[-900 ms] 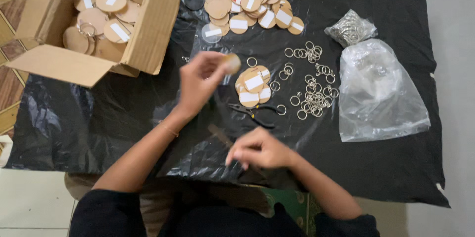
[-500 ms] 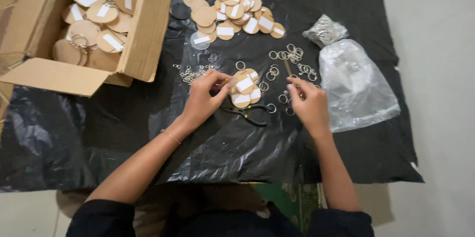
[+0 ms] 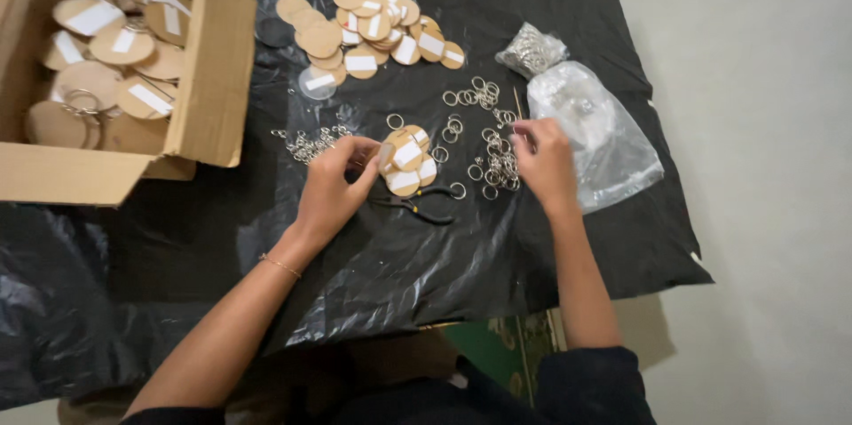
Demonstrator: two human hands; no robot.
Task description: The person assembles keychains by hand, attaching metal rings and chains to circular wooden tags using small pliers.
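Note:
My left hand (image 3: 333, 187) pinches the edge of a round wooden disc (image 3: 387, 156), right beside a small heap of discs with white labels (image 3: 410, 168). My right hand (image 3: 543, 163) rests on a scatter of metal split rings (image 3: 493, 168), its fingertips closed on one ring at the heap's right edge. Black-handled pliers (image 3: 419, 206) lie just below the small heap, between my hands.
An open cardboard box (image 3: 213, 79) holding several labelled discs stands at the left. A bigger pile of discs (image 3: 377, 12) lies at the back. A bunch of small chains (image 3: 309, 143), a clear plastic bag (image 3: 599, 137) and a small bag of rings (image 3: 531, 51) sit on the black plastic sheet (image 3: 373, 274).
My left hand came down from holding a disc in the air to the small heap. My right hand moved from near my body out to the rings. The view shifted.

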